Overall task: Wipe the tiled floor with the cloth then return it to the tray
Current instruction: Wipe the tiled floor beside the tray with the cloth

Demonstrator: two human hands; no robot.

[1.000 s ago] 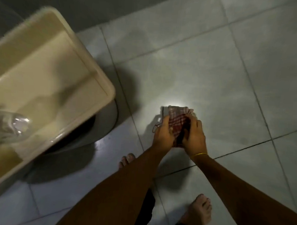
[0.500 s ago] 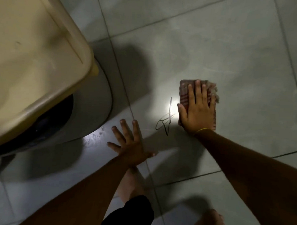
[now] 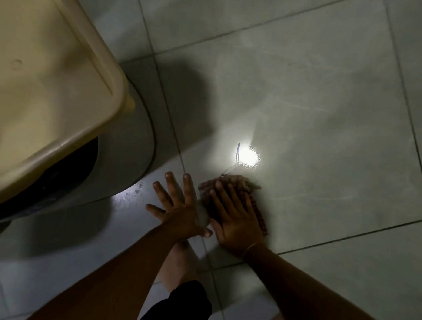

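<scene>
Pressing flat, your right hand [image 3: 236, 220] lies spread on the cloth [image 3: 240, 185], holding it against the floor [image 3: 328, 116]. Your left hand [image 3: 176, 206] rests beside it, fingers splayed on the tiles, with the tray [image 3: 63, 85] up at your left

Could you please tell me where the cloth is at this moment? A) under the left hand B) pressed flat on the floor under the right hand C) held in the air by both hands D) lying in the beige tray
B: the right hand lies flat on the cloth on the tiled floor, while the left hand rests bare on the tile beside it.
</scene>
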